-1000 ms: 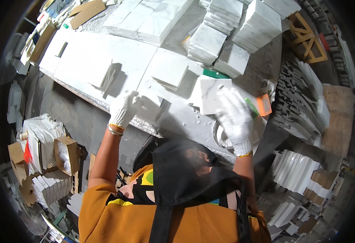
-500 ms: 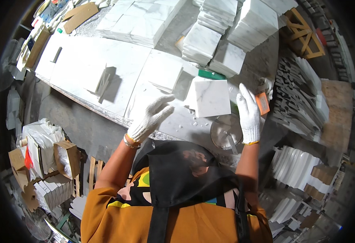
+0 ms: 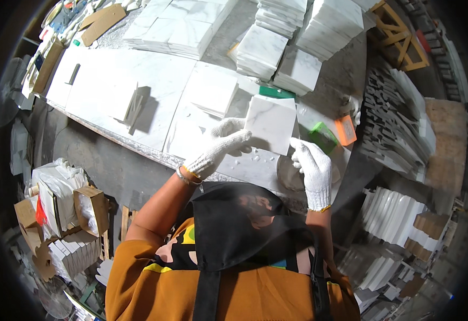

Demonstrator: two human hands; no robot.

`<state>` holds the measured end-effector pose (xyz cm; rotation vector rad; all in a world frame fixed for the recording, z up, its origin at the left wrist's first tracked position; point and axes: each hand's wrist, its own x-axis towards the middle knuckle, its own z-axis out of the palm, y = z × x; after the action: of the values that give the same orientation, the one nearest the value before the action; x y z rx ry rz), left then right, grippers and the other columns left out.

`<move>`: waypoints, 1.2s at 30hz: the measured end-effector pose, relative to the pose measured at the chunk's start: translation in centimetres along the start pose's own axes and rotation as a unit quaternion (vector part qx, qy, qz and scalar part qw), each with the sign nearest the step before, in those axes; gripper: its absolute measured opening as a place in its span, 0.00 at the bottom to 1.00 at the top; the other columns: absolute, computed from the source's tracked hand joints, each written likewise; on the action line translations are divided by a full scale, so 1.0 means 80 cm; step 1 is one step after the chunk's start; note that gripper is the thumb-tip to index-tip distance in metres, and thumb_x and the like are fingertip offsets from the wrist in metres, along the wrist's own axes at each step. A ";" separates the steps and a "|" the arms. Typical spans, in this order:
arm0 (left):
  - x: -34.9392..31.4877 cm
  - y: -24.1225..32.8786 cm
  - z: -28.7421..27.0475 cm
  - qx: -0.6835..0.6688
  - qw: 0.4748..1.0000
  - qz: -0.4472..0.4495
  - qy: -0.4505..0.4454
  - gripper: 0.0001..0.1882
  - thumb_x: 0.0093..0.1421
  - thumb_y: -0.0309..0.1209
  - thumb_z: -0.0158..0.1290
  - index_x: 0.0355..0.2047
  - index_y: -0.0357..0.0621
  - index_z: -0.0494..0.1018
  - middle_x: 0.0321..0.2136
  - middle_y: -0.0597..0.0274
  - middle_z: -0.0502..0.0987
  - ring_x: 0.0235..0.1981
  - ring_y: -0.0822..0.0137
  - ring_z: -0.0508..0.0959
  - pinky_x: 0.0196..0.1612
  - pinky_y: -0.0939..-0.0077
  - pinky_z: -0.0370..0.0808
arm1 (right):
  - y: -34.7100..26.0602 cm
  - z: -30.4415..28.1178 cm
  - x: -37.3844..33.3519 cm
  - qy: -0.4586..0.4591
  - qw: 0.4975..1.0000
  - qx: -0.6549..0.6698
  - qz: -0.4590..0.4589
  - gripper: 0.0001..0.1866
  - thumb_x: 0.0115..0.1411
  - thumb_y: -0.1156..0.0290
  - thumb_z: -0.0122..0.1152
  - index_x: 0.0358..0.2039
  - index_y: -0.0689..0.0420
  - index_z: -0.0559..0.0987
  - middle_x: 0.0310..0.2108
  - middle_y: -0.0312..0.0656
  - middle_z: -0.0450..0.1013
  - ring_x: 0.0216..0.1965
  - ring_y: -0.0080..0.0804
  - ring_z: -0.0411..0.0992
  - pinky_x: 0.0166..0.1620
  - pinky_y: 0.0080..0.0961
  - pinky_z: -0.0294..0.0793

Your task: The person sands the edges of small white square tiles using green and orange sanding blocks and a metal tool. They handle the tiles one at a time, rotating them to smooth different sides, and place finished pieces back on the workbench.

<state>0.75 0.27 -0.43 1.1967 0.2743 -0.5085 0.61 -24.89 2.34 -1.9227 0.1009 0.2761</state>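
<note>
A square white marble tile with faint grey veins is held slightly tilted between my hands. My left hand, in a white knitted glove, grips its left edge near the lower corner. At the lower right corner, the curled fingers of my gloved right hand pinch the tile. Part of another surface shows beneath the tile, mostly covered by it. A round bowl lies just left of my right hand, partly hidden by it. Right of the tile are a bright green block and an orange block.
Stacked tiles lie left of the held one, with taller tile stacks behind. A darker green block rests by them. White crumbs dot the worktable. Cardboard boxes stand at lower left; long white pieces lie right.
Both hands have closed in on the tile and taken hold of it. The tile has shifted up and left and tilted, and the green block at its right now shows fully.
</note>
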 end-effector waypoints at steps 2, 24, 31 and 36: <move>-0.002 -0.001 -0.001 0.003 1.000 0.006 -0.006 0.23 0.61 0.41 0.60 0.48 0.37 0.71 0.35 0.59 0.79 0.32 0.71 0.80 0.36 0.79 0.76 | -0.004 -0.001 -0.003 -0.018 0.999 0.018 0.023 0.12 0.67 0.72 0.54 0.43 0.65 0.82 0.31 0.40 0.76 0.29 0.23 0.74 0.34 0.20 0.73; -0.034 -0.021 0.005 -0.063 0.996 0.003 -0.068 0.20 0.58 0.30 0.61 0.49 0.38 0.70 0.36 0.58 0.80 0.35 0.67 0.80 0.40 0.74 0.75 | -0.011 -0.024 0.013 0.031 0.987 -0.072 -0.141 0.14 0.65 0.72 0.56 0.47 0.65 0.80 0.44 0.46 0.78 0.44 0.34 0.76 0.50 0.27 0.74; -0.028 -0.024 0.006 -0.111 0.991 -0.014 -0.068 0.21 0.57 0.33 0.62 0.47 0.38 0.70 0.34 0.55 0.80 0.35 0.65 0.81 0.37 0.73 0.76 | 0.008 -0.030 -0.010 0.015 0.982 0.187 0.029 0.18 0.68 0.64 0.52 0.52 0.62 0.78 0.43 0.40 0.79 0.37 0.18 0.74 0.35 0.13 0.72; -0.027 -0.027 0.009 -0.118 0.989 -0.018 -0.081 0.22 0.57 0.33 0.62 0.48 0.37 0.69 0.35 0.56 0.80 0.36 0.65 0.81 0.35 0.73 0.78 | 0.004 -0.007 -0.025 -0.015 0.979 0.198 0.044 0.18 0.66 0.65 0.58 0.49 0.66 0.78 0.38 0.35 0.76 0.39 0.18 0.71 0.46 0.16 0.68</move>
<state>-2.28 -0.47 -0.96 0.9160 0.2106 -0.5857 -1.31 -25.64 2.68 -1.5207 0.2060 0.3180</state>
